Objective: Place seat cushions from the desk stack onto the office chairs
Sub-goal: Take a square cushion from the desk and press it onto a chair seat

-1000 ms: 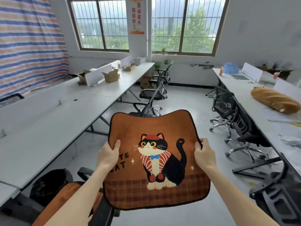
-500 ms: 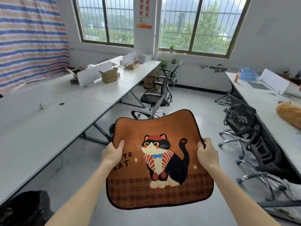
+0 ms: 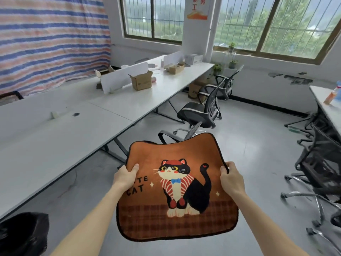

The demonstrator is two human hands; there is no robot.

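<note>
A brown seat cushion (image 3: 177, 189) with a cartoon cat and the words "CUTE CAT" is held flat in front of me. My left hand (image 3: 126, 177) grips its left edge and my right hand (image 3: 230, 179) grips its right edge. Just beyond the cushion's far edge, a black office chair (image 3: 184, 134) is mostly hidden; only its armrest and back top show. Further on, a second black mesh chair (image 3: 201, 113) stands beside the long white desk (image 3: 77, 133), and a third chair (image 3: 224, 85) is near the window wall.
Open cardboard boxes (image 3: 142, 81) and white dividers sit on the left desk. A black bin (image 3: 22, 233) is at the lower left. Black chairs (image 3: 321, 163) crowd the right desk (image 3: 330, 108). Grey floor runs down the aisle between the desks.
I have walked forward along the aisle with the cushion held in both hands. The cushioned chair at the lower left has left view, and the chairs ahead are closer.
</note>
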